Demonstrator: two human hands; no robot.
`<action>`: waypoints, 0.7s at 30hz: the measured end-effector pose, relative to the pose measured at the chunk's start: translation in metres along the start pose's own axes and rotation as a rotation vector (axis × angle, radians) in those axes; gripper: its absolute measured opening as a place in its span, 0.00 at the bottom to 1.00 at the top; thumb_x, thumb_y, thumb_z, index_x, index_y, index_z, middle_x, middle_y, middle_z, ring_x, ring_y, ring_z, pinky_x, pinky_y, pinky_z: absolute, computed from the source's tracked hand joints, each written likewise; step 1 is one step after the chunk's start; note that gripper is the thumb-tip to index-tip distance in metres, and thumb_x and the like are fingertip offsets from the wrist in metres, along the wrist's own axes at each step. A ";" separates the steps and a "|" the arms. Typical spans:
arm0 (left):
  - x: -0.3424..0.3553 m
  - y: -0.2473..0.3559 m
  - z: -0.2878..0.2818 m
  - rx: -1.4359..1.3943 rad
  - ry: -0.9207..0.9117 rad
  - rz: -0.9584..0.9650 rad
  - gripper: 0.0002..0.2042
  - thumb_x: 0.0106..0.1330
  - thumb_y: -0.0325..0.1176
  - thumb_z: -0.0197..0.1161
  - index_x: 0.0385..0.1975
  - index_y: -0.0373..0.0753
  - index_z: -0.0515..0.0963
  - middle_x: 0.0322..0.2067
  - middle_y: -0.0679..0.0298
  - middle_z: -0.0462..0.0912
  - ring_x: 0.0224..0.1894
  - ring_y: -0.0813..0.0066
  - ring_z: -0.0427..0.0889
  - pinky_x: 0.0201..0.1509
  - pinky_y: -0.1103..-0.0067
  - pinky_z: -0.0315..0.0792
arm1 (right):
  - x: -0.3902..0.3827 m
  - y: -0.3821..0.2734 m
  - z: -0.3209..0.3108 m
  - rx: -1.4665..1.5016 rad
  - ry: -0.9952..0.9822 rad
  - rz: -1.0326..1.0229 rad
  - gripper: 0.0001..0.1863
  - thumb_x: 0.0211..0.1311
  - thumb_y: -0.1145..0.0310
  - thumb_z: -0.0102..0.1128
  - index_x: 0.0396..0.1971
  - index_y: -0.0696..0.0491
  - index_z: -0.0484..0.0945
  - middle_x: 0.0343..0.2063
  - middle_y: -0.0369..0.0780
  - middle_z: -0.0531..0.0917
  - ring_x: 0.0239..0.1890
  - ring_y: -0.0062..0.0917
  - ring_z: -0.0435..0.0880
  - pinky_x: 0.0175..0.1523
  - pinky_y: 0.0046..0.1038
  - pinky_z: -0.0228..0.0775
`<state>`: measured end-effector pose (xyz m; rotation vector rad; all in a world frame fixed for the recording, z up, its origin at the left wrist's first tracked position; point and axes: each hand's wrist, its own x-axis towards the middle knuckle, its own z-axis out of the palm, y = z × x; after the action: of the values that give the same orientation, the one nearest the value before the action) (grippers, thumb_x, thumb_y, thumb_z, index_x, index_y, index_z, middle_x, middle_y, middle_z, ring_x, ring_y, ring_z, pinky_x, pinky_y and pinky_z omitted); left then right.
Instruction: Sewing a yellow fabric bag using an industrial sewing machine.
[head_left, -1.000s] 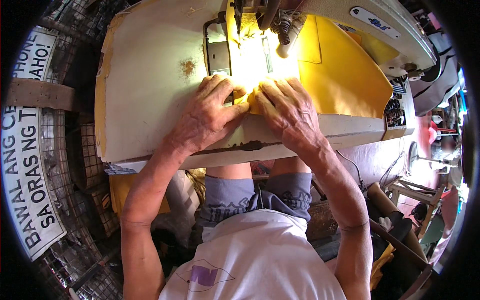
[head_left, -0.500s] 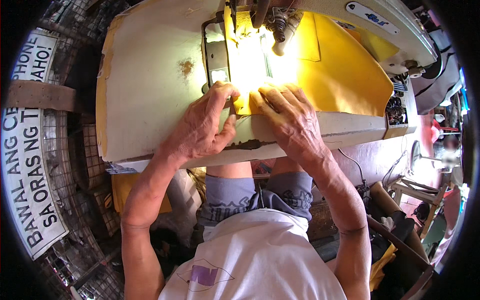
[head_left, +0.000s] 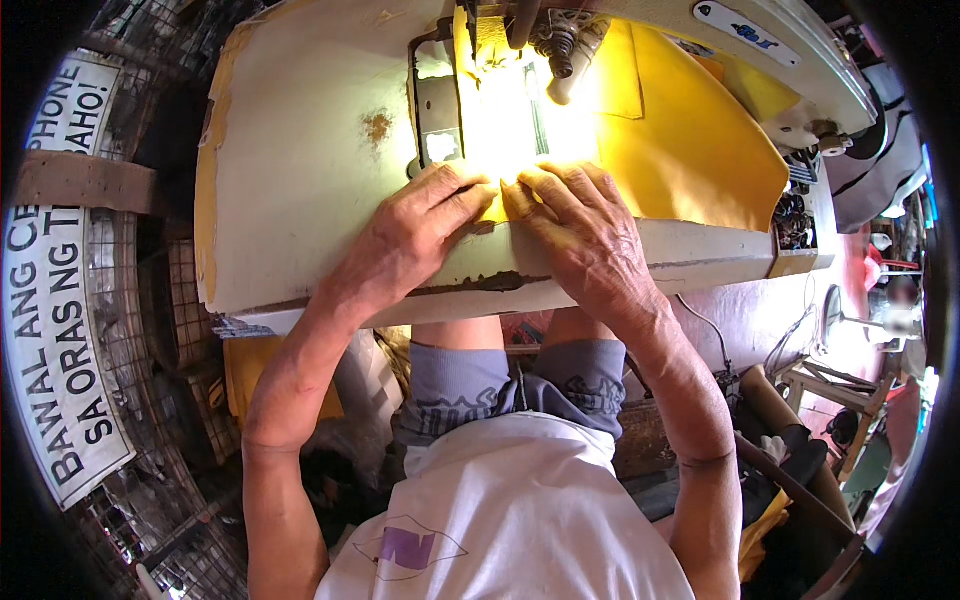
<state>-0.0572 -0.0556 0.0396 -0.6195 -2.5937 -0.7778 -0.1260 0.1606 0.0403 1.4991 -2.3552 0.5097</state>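
In the head view, we see a smooth yellow sheet of leather-like material (head_left: 700, 150) spread from the top centre toward the right, on a pale, worn tabletop (head_left: 290, 170) under the arm of a cream metal sewing machine (head_left: 815, 75). The left hand (head_left: 415, 220), at the centre, has its fingers bent and its thumb and forefinger drawn close together at the front left end of the sheet; glare washes out the tips, so we cannot tell whether they pinch it. The right hand (head_left: 585, 220), just beside it, lies palm down over the sheet's near edge with fingers half curled; its thumb is hard to make out, so we cannot tell whether it grips or only presses.

We judge the main risk to be the sheet slipping out of line, since its wide part, at the right, reaches the table's front edge and its weight could pull sideways. The strong light bleaches the middle of the sheet, so a fold or crooked edge there could go unnoticed. Both hands' fingertips point toward the machine's bright working area; if they crept too far in, they could be nipped. The chipped, dark-stained table edge (head_left: 500, 283) could also snag the material.
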 end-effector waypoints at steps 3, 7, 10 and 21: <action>-0.001 0.001 0.002 -0.068 0.045 -0.081 0.14 0.59 0.19 0.69 0.46 0.31 0.80 0.46 0.55 0.83 0.47 0.57 0.83 0.51 0.68 0.79 | -0.004 0.002 0.000 0.052 -0.032 0.005 0.27 0.50 0.67 0.59 0.54 0.58 0.77 0.52 0.41 0.78 0.59 0.36 0.75 0.65 0.40 0.66; -0.001 0.002 0.001 -0.088 0.034 -0.119 0.11 0.61 0.21 0.69 0.44 0.31 0.80 0.44 0.55 0.84 0.45 0.58 0.84 0.49 0.69 0.79 | -0.008 0.004 -0.003 0.109 -0.017 -0.020 0.27 0.51 0.69 0.59 0.56 0.56 0.77 0.54 0.43 0.77 0.61 0.40 0.74 0.66 0.42 0.67; -0.001 0.002 0.001 -0.047 0.051 -0.080 0.11 0.62 0.22 0.68 0.44 0.31 0.81 0.44 0.56 0.84 0.45 0.58 0.84 0.49 0.70 0.80 | -0.011 0.004 0.000 0.134 -0.025 -0.009 0.27 0.49 0.70 0.61 0.54 0.53 0.79 0.54 0.43 0.77 0.62 0.41 0.74 0.66 0.43 0.67; 0.002 -0.001 0.002 0.135 0.054 -0.012 0.10 0.62 0.27 0.66 0.43 0.36 0.83 0.45 0.60 0.82 0.50 0.61 0.80 0.60 0.67 0.72 | -0.009 0.004 -0.005 0.176 -0.008 -0.029 0.23 0.54 0.67 0.66 0.52 0.50 0.81 0.52 0.37 0.80 0.61 0.41 0.75 0.65 0.43 0.68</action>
<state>-0.0596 -0.0545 0.0384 -0.5365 -2.5766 -0.6083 -0.1257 0.1721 0.0404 1.6101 -2.3434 0.7217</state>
